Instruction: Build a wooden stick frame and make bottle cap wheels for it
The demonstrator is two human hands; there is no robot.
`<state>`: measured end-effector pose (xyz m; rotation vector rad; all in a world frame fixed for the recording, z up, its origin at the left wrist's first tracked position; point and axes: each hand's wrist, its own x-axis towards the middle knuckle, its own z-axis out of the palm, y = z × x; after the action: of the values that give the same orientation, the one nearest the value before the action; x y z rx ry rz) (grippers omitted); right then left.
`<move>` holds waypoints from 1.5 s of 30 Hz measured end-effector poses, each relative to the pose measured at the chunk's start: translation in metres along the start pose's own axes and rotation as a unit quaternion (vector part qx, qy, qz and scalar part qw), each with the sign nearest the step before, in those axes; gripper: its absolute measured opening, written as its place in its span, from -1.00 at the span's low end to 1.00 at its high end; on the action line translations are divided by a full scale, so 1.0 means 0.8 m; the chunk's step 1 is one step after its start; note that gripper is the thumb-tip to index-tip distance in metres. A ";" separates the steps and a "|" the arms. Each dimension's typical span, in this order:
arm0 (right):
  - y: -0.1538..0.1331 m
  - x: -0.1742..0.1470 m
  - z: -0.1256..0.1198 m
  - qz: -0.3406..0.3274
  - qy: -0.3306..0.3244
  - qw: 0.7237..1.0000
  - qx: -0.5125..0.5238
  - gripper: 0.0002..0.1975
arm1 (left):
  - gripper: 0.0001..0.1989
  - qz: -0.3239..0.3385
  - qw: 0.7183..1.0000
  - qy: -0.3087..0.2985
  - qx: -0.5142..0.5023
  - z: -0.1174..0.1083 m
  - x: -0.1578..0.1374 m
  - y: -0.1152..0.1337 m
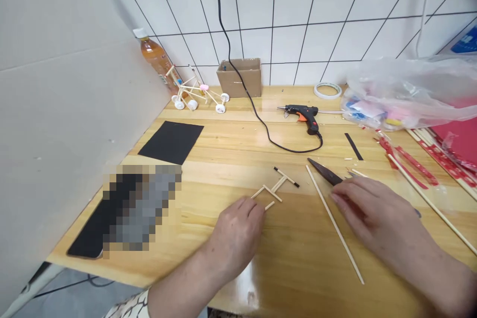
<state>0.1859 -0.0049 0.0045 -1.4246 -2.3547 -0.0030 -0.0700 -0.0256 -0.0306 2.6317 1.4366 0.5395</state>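
Pale wooden sticks lie mid-table, by our hands. We've got our left hand [240, 228] over the near end of a small stick frame [274, 193], fingers together; a short stick [270, 205] pokes out past the fingertips. We can't tell whether they clamp it. The frame lies flat, its far crossbar black at both ends.

Our right hand [374, 208] is palm-down over the scissors [325, 172], fingers bent, thumb by the blades; grip hidden, can't tell. Blades point up-left, just beside the top of a long stick [334, 223], which slants between our hands on the table [298, 268].

Farther back we see a glue gun [306, 115] with its black cord, a tape roll [328, 97] and a plastic bag [406, 84]. Back left: a wheeled stick model [204, 88] near a bottle [152, 53], a cardboard box [242, 83] to its right, a black sheet [171, 141] in front.
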 end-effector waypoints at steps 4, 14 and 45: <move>-0.018 -0.008 0.012 -0.033 -0.009 0.999 0.025 -0.83 | -0.82 0.009 1.000 0.013 -0.002 0.000 0.004 0.003; -0.047 -0.014 0.030 -0.081 -0.038 0.993 0.074 -0.72 | -0.85 0.007 1.000 -0.016 -0.019 0.002 0.005 0.007; -0.051 -0.015 0.035 -0.094 -0.057 0.990 0.089 -0.69 | -0.81 -0.038 0.990 -0.024 -0.131 -0.015 0.015 0.003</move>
<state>0.1469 -0.0291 -0.0176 -1.1444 -2.5016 0.2389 -0.0662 -0.0181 -0.0158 2.3610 1.3439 0.6060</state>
